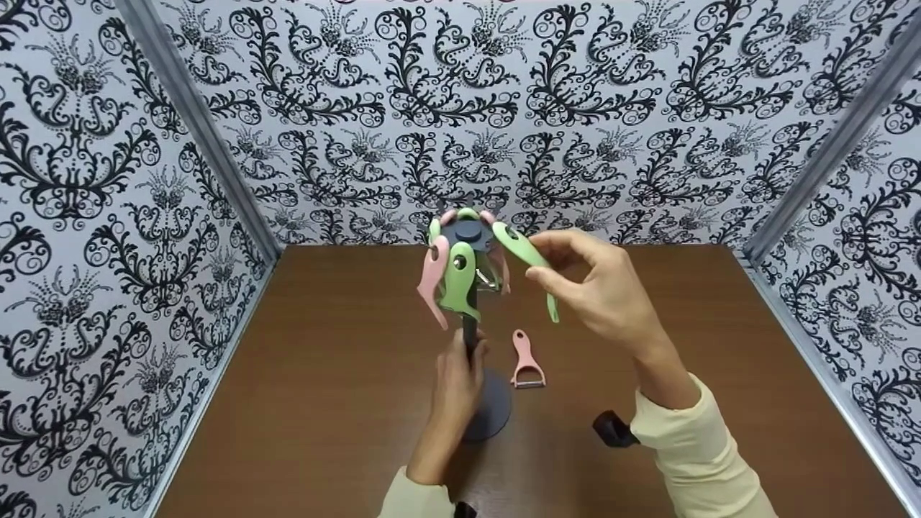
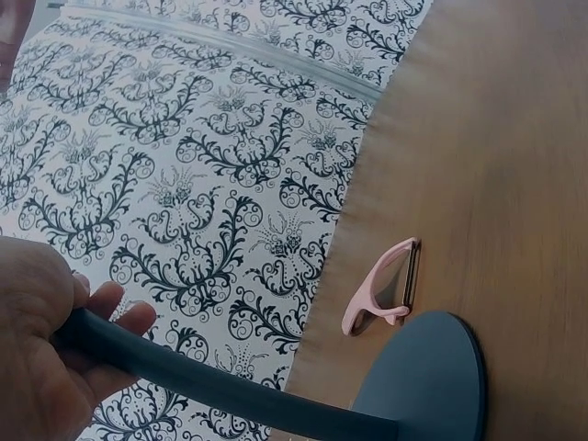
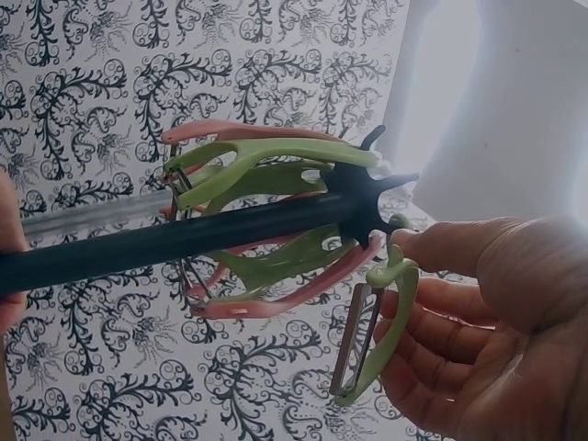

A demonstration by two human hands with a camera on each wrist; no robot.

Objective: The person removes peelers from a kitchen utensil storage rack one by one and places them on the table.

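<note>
My left hand [image 1: 455, 381] grips the post of a dark grey hanging stand [image 2: 211, 378], which rises from a round base [image 1: 495, 414]. Green and pink peelers hang from hooks around its top, among them a green peeler [image 1: 457, 284] and a pink peeler [image 1: 433, 270] at the front. My right hand [image 1: 611, 298] pinches another green peeler [image 1: 525, 248] between thumb and fingers, blade end down. That peeler's holed end is at a hook on the stand's right side; whether the hook passes through the hole I cannot tell.
A pink peeler [image 1: 524, 354] lies on the brown table [image 1: 324, 374], just right of the stand's base. Patterned walls [image 1: 460, 108] with metal strips along the corners enclose the back and sides. A black strap piece [image 1: 614, 429] juts out by the right sleeve.
</note>
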